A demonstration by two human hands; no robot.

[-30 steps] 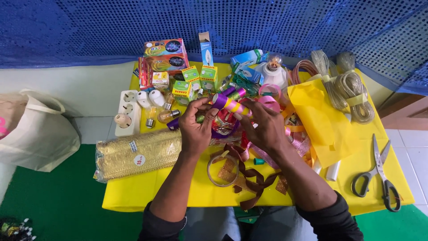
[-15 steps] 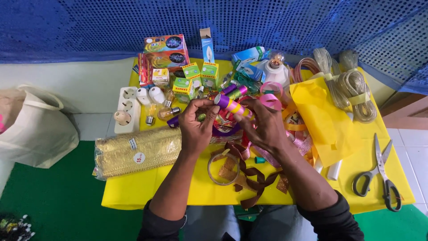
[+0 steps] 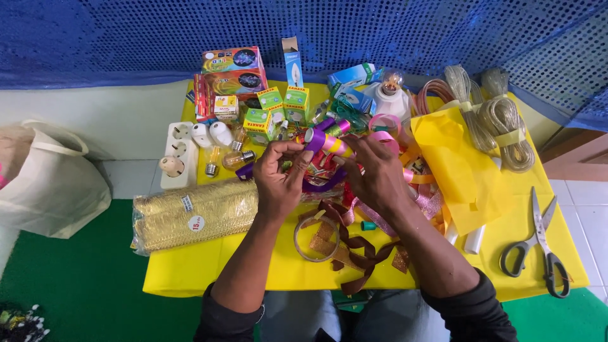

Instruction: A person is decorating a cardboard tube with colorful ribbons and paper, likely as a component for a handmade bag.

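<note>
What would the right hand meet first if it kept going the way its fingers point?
The right hand points up-left toward the purple and yellow ribbon roll that its fingertips already touch. Beyond it lie small green boxes, though depth is unclear.

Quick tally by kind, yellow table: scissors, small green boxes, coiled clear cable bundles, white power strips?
Scissors: 1
Small green boxes: 3
Coiled clear cable bundles: 2
White power strip: 1
Total: 7
</note>
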